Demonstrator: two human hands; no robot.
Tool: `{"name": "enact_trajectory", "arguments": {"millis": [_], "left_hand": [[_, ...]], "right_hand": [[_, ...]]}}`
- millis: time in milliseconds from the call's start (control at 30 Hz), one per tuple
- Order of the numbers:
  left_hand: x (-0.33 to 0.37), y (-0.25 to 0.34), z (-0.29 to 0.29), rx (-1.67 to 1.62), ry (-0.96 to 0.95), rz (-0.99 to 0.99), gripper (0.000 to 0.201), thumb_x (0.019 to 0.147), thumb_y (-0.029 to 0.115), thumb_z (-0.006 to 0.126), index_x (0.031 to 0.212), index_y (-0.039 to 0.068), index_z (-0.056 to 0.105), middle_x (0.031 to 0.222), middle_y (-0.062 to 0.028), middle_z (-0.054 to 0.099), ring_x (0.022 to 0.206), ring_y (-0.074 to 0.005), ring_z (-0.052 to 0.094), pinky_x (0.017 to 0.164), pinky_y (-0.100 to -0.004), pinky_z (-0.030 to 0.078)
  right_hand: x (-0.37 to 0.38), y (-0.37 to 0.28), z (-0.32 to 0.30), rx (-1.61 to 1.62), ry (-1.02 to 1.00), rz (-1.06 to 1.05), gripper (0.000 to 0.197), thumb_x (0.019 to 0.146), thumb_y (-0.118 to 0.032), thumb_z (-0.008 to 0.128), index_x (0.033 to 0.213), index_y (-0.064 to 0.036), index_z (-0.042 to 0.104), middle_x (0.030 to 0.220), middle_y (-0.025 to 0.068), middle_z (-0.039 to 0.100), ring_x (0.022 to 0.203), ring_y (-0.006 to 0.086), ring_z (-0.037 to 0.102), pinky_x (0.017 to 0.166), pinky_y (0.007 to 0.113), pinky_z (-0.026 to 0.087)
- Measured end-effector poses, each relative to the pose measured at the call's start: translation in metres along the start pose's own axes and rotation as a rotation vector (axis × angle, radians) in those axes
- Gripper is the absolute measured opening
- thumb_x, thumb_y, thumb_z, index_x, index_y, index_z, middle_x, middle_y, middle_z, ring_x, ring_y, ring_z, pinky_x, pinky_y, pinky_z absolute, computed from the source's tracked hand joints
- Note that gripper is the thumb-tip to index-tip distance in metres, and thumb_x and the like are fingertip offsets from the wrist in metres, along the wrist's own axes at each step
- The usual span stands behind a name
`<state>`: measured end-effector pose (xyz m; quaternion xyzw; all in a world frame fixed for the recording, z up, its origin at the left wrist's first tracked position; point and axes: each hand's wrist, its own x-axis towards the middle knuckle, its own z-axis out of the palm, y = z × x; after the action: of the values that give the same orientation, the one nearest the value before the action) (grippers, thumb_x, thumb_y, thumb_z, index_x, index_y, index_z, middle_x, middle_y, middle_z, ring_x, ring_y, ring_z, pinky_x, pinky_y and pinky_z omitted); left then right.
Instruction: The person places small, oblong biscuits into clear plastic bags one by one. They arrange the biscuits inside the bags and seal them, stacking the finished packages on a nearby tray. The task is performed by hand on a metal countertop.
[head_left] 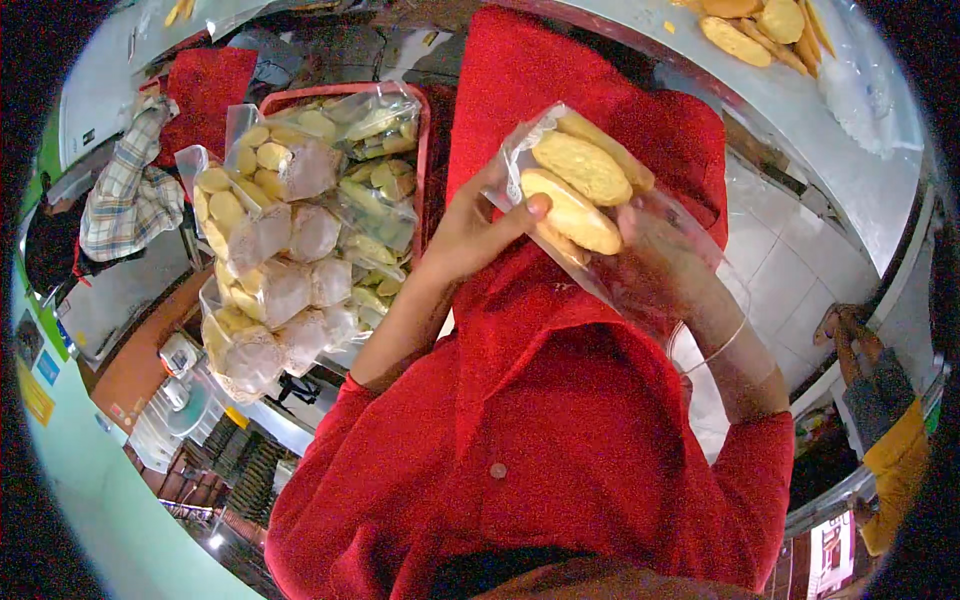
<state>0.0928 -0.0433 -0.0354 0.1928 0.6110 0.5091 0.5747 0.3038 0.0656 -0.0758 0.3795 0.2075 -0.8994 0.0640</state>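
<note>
My left hand (480, 232) grips the closed end of a clear plastic bag (655, 290), with its thumb across the front. Inside the bag lie several oval, pale yellow bread slices (582, 168), stacked side by side and overlapping. My right hand (655, 250) shows through the clear plastic and appears to be inside the bag, beside the right ends of the slices. Its fingers are blurred and partly hidden. The bag's loose open edge hangs around my right wrist. Both hands are in front of my red shirt, above a red cloth (530, 80).
On my left, a red crate (425, 130) holds several filled clear bags (290, 250) piled high. Loose bread slices (760, 35) and clear plastic (868, 95) lie on a pale table (840, 170) at the far right. A person in a yellow top (895, 460) is at right.
</note>
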Motion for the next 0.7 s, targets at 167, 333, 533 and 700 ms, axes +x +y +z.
{"name": "enact_trajectory", "arguments": {"millis": [167, 333, 533, 700], "left_hand": [[0.0, 0.005, 0.003, -0.053, 0.049, 0.063, 0.076, 0.081, 0.016, 0.073, 0.145, 0.003, 0.033, 0.142, -0.0089, 0.045, 0.129, -0.0186, 0.042, 0.109, -0.0338, 0.031], [0.002, -0.003, 0.001, -0.047, 0.061, 0.031, 0.077, 0.083, 0.01, 0.073, 0.147, 0.004, 0.031, 0.14, -0.0078, 0.048, 0.122, -0.0157, 0.048, 0.104, -0.0317, 0.037], [0.002, 0.0, 0.004, -0.046, -0.029, 0.022, 0.073, 0.085, 0.01, 0.07, 0.147, 0.003, 0.031, 0.141, -0.008, 0.046, 0.126, -0.0164, 0.045, 0.106, -0.032, 0.035], [0.013, -0.007, 0.003, -0.136, -0.042, 0.058, 0.071, 0.087, 0.014, 0.068, 0.145, 0.0, 0.03, 0.141, -0.0089, 0.045, 0.127, -0.0171, 0.043, 0.107, -0.0319, 0.034]], "right_hand": [[-0.012, -0.012, 0.0, -0.6, -0.233, -0.269, 0.055, 0.097, -0.032, 0.053, 0.14, -0.0007, 0.041, 0.138, 0.0117, 0.049, 0.126, 0.0202, 0.047, 0.104, 0.03, 0.038], [-0.02, -0.02, 0.02, -0.639, -0.147, -0.229, 0.057, 0.096, -0.035, 0.054, 0.14, -0.0006, 0.04, 0.138, 0.0116, 0.049, 0.127, 0.0209, 0.045, 0.105, 0.031, 0.036], [-0.021, -0.045, 0.033, -0.649, -0.066, -0.015, 0.053, 0.095, -0.037, 0.056, 0.135, -0.0025, 0.046, 0.129, 0.0089, 0.054, 0.118, 0.0201, 0.051, 0.101, 0.032, 0.04], [-0.01, -0.03, 0.024, -0.596, -0.144, -0.305, 0.051, 0.097, -0.038, 0.053, 0.134, -0.0044, 0.047, 0.126, 0.0082, 0.055, 0.115, 0.0196, 0.052, 0.099, 0.031, 0.041]]}}
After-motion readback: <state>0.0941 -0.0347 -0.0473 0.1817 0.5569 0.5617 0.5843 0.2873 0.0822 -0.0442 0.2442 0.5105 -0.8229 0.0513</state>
